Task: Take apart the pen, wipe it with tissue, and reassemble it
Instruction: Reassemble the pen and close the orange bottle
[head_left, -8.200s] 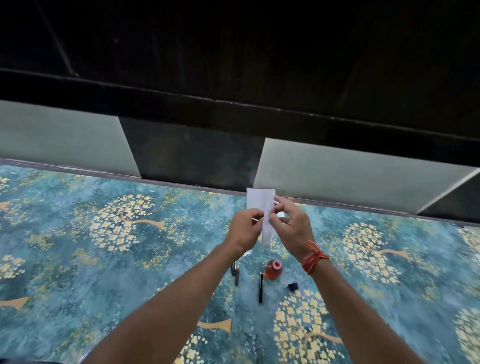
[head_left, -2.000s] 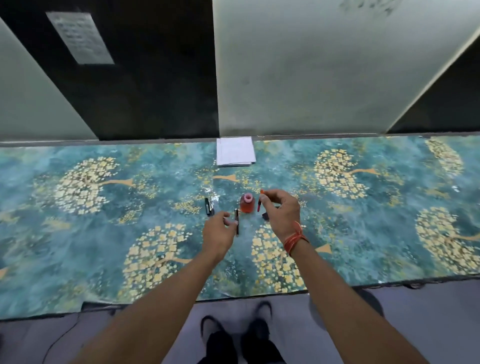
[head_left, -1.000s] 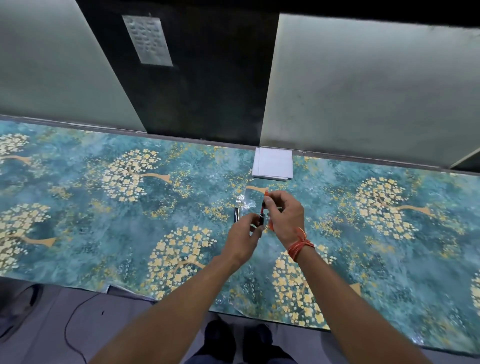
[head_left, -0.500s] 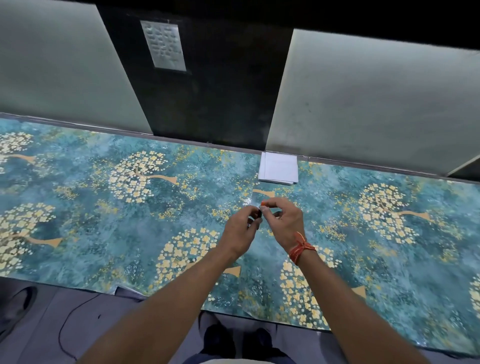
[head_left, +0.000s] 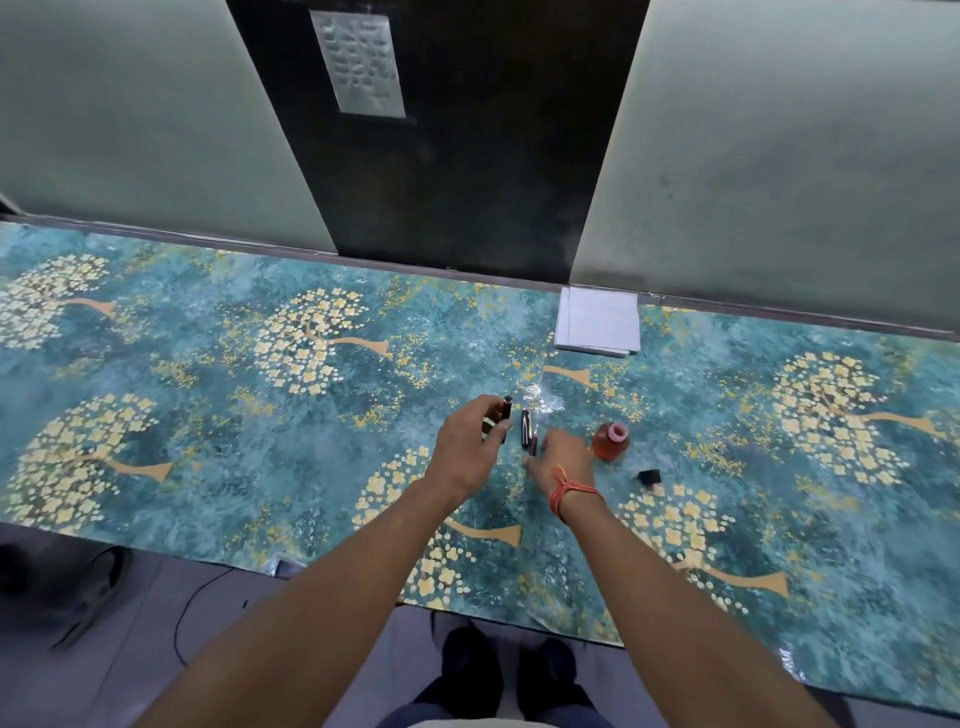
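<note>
Left hand (head_left: 462, 452) is pinching a dark, gold-trimmed pen barrel (head_left: 503, 413) in its fingertips. Right hand (head_left: 563, 460) is sitting loosely open, its fingertips just beside a slim dark pen section (head_left: 527, 427) lying on the teal floral tabletop (head_left: 208, 415).

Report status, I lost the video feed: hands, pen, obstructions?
Left hand gripping dark tubular pen piece. Right hand at second dark pen piece on table, grip unclear. Round red ink bottle beside right hand.

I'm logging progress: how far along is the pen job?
Wiping looks done: the tissue stack lies apart by the wall. In hand: the left hand holds a dark pen part; the right hand is at another part on the table. Left: joining them. The bottle stands open.
</note>
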